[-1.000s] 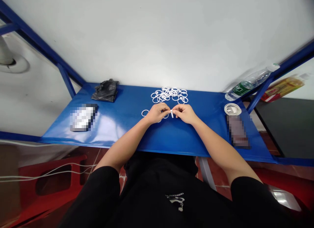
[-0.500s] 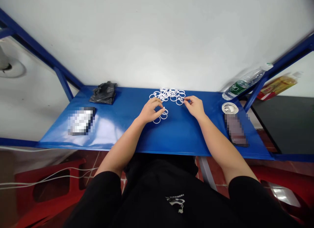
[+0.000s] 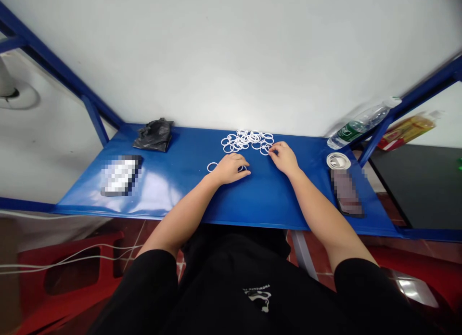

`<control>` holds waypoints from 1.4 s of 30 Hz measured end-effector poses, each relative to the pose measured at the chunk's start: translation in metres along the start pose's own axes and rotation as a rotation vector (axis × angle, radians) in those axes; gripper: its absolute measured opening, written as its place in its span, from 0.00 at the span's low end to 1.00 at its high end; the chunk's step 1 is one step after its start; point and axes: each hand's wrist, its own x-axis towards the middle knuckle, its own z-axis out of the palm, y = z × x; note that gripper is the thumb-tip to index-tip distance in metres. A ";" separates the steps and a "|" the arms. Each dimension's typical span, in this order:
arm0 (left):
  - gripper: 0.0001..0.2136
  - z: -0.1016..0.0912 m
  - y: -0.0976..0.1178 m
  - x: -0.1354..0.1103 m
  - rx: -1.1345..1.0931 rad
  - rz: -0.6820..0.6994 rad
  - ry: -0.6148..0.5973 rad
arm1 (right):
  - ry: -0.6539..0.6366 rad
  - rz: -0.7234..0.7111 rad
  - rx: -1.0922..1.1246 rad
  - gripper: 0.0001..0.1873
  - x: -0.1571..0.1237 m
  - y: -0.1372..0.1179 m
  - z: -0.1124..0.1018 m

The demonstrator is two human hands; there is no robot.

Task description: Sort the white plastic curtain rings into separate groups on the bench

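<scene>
A heap of several white rings (image 3: 247, 139) lies at the back of the blue table (image 3: 180, 181). My left hand (image 3: 231, 168) rests on the table in front of the heap, fingers curled over a few white rings, with one loose ring (image 3: 212, 167) just to its left. My right hand (image 3: 283, 157) is at the heap's right edge, fingertips pinched on a ring there.
A crumpled black bag (image 3: 154, 134) lies at the back left and a blurred flat object (image 3: 120, 175) nearer on the left. On the right are a coiled white cable (image 3: 338, 161), a blurred dark object (image 3: 345, 192) and a lying plastic bottle (image 3: 361, 122). Red stools stand below.
One second ago both hands pinched a small white piece together at the centre. They have parted: the right hand reached back to the heap, and the left settled down over the rings in front.
</scene>
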 end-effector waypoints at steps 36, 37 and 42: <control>0.12 -0.004 0.012 0.000 -0.276 -0.040 0.271 | -0.220 -0.118 0.620 0.12 -0.033 -0.073 -0.008; 0.12 -0.004 0.012 0.000 -0.291 -0.044 0.264 | -0.232 -0.111 0.628 0.12 -0.033 -0.073 -0.009; 0.12 -0.004 0.013 0.000 -0.329 -0.062 0.236 | -0.266 -0.090 0.649 0.12 -0.032 -0.075 -0.009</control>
